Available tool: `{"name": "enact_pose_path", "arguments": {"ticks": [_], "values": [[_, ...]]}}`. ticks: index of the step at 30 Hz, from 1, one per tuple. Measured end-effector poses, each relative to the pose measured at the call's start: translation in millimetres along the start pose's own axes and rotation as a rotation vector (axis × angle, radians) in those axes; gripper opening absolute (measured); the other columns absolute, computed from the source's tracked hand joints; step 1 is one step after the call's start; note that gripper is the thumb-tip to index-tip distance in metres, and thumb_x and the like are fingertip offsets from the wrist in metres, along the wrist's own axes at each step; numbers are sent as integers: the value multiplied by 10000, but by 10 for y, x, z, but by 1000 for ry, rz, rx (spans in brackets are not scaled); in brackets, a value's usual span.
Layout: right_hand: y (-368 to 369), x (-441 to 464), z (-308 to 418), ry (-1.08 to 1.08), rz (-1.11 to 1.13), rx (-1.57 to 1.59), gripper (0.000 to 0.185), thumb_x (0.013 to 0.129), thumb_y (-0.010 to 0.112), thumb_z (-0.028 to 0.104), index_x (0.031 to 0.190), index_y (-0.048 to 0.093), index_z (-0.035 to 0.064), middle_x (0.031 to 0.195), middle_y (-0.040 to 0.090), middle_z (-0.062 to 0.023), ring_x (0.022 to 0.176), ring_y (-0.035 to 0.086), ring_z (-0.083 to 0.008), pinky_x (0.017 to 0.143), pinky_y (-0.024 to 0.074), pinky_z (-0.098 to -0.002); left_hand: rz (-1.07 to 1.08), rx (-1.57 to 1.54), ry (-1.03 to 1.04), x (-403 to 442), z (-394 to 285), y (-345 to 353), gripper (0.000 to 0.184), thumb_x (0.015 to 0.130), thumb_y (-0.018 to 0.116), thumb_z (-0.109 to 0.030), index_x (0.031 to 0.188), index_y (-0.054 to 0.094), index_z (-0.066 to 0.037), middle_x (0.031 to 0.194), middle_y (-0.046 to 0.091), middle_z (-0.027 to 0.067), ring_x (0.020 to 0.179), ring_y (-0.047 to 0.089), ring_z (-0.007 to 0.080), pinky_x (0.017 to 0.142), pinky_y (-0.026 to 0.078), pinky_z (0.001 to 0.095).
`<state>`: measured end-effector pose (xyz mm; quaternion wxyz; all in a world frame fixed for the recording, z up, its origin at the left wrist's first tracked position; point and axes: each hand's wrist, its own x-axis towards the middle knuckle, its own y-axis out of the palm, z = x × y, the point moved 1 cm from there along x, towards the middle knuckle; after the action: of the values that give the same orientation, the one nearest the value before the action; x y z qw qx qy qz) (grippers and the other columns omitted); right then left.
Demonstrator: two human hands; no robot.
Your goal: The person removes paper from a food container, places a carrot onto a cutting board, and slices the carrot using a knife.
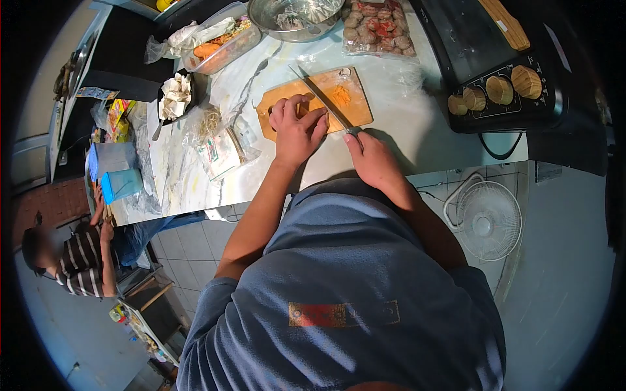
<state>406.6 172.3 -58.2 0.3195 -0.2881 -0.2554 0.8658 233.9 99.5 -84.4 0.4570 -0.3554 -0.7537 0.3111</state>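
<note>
My right hand (374, 159) grips the handle of a long kitchen knife (324, 101), its blade slanting up and left across a wooden cutting board (360, 112). Curled fingers of my left hand (298, 132) press down on the board just left of the blade. What lies under those fingers is mostly hidden. On the board's right half, beyond the blade, rests a small heap of finely cut orange pieces (341, 96).
Behind the board stand a metal bowl (297, 29), a plastic container of vegetables (222, 49) and a bag of meatballs (378, 29). At left are a dark bowl (189, 107) and a blue cup (122, 186). A black stove (505, 98) is right; another person (81, 260) sits left.
</note>
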Motion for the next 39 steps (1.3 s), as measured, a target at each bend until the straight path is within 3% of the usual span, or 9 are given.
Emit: {"name": "enact_pose_path", "arguments": {"ticks": [2, 34, 39], "values": [[35, 1, -22, -43, -53, 35, 454, 992, 447, 404, 870, 569, -17, 849, 617, -280, 852, 577, -490, 729, 449, -524, -8, 0, 3, -2, 1, 3, 187, 741, 757, -232, 926, 766, -208, 1174, 536, 44, 1133, 414, 310, 948, 299, 451], [14, 20, -37, 1, -58, 19, 470, 1001, 435, 408, 893, 576, -27, 875, 617, -282, 878, 569, -490, 755, 443, -520, -1, -16, -42, 8, 5, 7, 168, 772, 752, -258, 926, 759, -190, 1148, 539, 62, 1138, 419, 310, 976, 279, 454], [31, 25, -37, -14, -44, 24, 471, 1002, 429, 409, 892, 573, -26, 878, 618, -283, 886, 569, -492, 770, 443, -526, -17, 8, -5, -4, 8, 16, 168, 746, 763, -233, 912, 764, -207, 1153, 552, 48, 1120, 433, 306, 934, 311, 442]]}}
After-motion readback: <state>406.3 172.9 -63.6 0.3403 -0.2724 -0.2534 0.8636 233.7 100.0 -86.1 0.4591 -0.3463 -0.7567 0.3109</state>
